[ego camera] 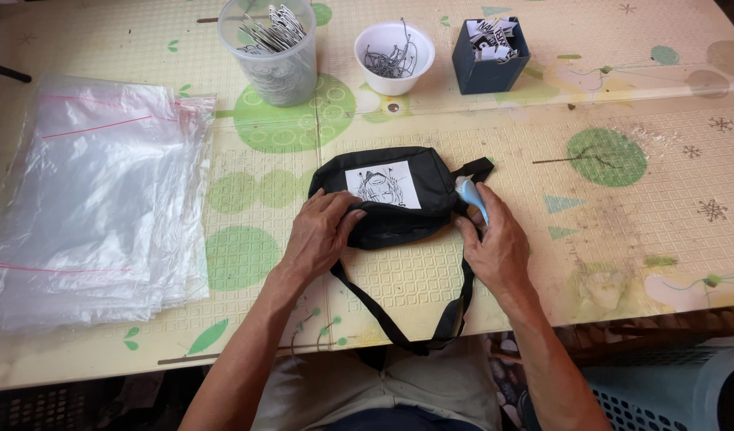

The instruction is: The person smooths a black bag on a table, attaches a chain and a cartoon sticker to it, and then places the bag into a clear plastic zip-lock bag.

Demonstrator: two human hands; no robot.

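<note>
1. Black pouch [395, 199] lies flat on the patterned table mat [542, 263], close to the mat's near edge, with its strap [383, 315] looping off that edge toward the person's lap.
2. Bare mat lies open to the right of the pouch and in the strip just behind it; the near side is taken up by the two forearms.
3. Left of the pouch, well apart, a stack of clear plastic bags [88, 199] with thin red seal lines covers the mat out to its left edge.
4. Behind the pouch stand three containers in a row: a clear plastic cup [269, 52] of metal pieces, a white bowl [394, 56] of dark wire bits, and a dark blue square box [490, 56] of black-and-white paper tags.
5. On the pouch's top face sits a white rectangular patch [383, 184] with a black line drawing.
6. Left hand [319, 235] lies palm down on the pouch's left part, fingers curled over its near edge and pressing the fabric.
7. Right hand [495, 243] is at the pouch's right end, closed around a small light-blue tool [471, 195] (its kind cannot be told), whose tip touches the pouch by the strap.
</note>
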